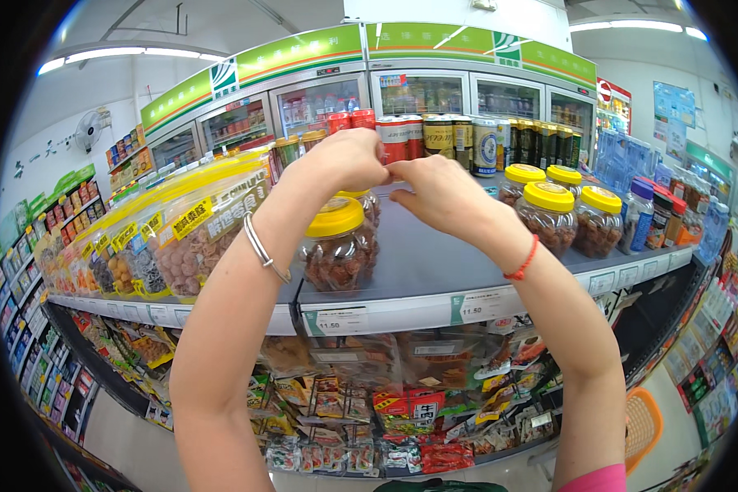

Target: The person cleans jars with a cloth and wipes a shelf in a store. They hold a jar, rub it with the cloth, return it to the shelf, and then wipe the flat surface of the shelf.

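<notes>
Both of my arms reach over a grey store shelf. My left hand, past a silver bangle, is bent with its fingers curled above the yellow-lidded jars at the left. My right hand, past a red cord bracelet, meets it at the fingertips; whether something small is between them cannot be told. Below my left hand stands a clear plastic jar of dark brown snacks with a yellow lid, a similar jar partly hidden behind it. Several more such jars stand right of my right hand. Beer cans line the back.
Large yellow-lidded tubs of dried snacks fill the left of the shelf. Bottles stand at the far right. A price rail runs along the front edge, above hanging snack packets. An orange basket is low at the right.
</notes>
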Demonstrator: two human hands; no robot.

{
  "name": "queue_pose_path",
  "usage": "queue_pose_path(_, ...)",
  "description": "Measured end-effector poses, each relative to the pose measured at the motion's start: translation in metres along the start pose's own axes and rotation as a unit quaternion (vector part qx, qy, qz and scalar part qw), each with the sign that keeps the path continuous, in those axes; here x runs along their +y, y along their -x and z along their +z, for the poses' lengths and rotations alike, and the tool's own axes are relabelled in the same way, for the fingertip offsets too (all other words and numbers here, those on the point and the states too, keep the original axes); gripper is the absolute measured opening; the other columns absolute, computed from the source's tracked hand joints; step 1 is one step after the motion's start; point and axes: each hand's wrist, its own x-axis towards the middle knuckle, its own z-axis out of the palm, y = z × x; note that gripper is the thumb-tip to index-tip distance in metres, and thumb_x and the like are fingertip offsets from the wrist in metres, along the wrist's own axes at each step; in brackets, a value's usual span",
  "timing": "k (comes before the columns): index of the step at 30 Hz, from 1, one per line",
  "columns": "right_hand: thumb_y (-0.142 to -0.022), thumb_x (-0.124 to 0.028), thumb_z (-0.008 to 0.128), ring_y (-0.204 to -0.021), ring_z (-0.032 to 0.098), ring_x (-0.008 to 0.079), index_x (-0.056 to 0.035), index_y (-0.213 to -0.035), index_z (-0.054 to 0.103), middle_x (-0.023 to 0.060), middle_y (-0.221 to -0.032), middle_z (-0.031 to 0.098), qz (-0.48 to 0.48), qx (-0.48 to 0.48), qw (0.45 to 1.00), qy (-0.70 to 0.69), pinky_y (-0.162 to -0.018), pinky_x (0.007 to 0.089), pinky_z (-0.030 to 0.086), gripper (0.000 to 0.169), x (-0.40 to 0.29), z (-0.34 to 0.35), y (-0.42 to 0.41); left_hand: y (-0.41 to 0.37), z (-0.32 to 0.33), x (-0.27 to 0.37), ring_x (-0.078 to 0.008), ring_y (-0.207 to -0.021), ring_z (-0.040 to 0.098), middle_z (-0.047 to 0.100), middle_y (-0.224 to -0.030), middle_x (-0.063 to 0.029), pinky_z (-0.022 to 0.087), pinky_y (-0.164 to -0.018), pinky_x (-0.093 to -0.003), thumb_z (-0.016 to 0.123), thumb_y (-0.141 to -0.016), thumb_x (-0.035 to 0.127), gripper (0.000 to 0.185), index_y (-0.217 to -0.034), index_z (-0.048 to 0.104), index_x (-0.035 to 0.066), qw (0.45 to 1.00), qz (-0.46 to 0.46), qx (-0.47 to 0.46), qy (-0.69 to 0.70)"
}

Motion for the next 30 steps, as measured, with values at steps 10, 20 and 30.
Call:
queue_pose_path(10, -0.086, -0.018, 0.064, -0.092, 0.064, 0.0389, -0.0001, -0.106, 0.068, 0.0214, -0.094, 0.068, 0.063, 0.119, 0.986, 0.100, -0.082, 0.0472, 0.050, 0.027, 0.049, -0.078, 0.104, -0.030, 0.024, 0.105, -0.0279, -0.114, 0.062, 0.064, -0.124, -0.0205, 0.048, -0.098, -0.0353, 0.074, -0.083, 0.037, 0.059, -0.129, 0.060, 0.002, 0.968, 0.162, -0.017, 0.191)
queue_pose_path(20, -0.089, -0.023, 0.064, -0.090, 0.067, 0.0392, 0.0027, -0.111, 0.065, 0.0240, -0.097, 0.069, 0.200, 0.140, 0.970, 0.015, -0.081, 0.0451, 0.052, 0.033, 0.078, -0.091, 0.157, -0.038, 0.055, 0.148, -0.0200, -0.107, 0.060, 0.063, -0.123, -0.0131, 0.047, -0.088, -0.0310, 0.077, -0.080, 0.049, 0.075, -0.135, 0.056, 0.004, 0.913, 0.151, -0.123, 0.358)
queue_pose_path(30, -0.088, -0.018, 0.066, -0.085, 0.068, 0.0379, 0.0000, -0.113, 0.067, 0.0223, -0.089, 0.070, 0.154, 0.168, 0.973, -0.044, -0.078, 0.0443, 0.053, 0.031, 0.082, -0.081, 0.155, -0.030, 0.053, 0.143, -0.0135, -0.102, 0.063, 0.068, -0.113, -0.0081, 0.046, -0.094, -0.0283, 0.082, -0.078, 0.032, 0.066, -0.131, 0.059, 0.000, 0.905, 0.119, -0.108, 0.394)
